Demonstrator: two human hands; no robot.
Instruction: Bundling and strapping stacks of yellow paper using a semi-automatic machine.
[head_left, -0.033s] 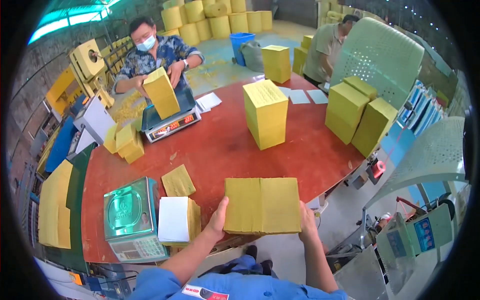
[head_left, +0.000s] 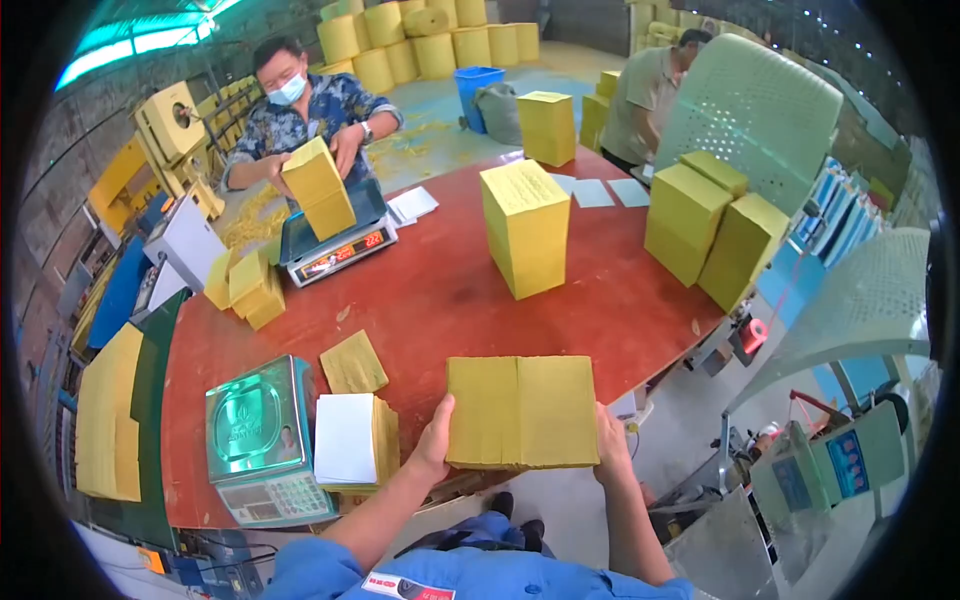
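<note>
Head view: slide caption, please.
Left hand and right hand hold a seamed yellow block at a red table; a co-worker holds a yellow stack at a scale.

At 6 o'clock, the yellow block [head_left: 483, 412] looks like matt, coarse paper, its 2 halves slightly ragged along the lower edge. The red counter [head_left: 420, 310] is smooth and hard-looking, with pale flecks and a faint sheen. At 8 o'clock, a scale's pan [head_left: 246, 428] is glossy, mirror-like metal above a smooth plastic body [head_left: 275, 500]. Between 7 and 8, a white sheet [head_left: 346, 438] is smooth, matt paper on a rough-edged yellow stack [head_left: 386, 445]. At 12 o'clock, the blue bin [head_left: 478, 92] is plastic; at 2, the pale green chair back [head_left: 750, 120] is perforated plastic. The blue shirt [head_left: 530, 572] at 6 is matt cloth.
</note>
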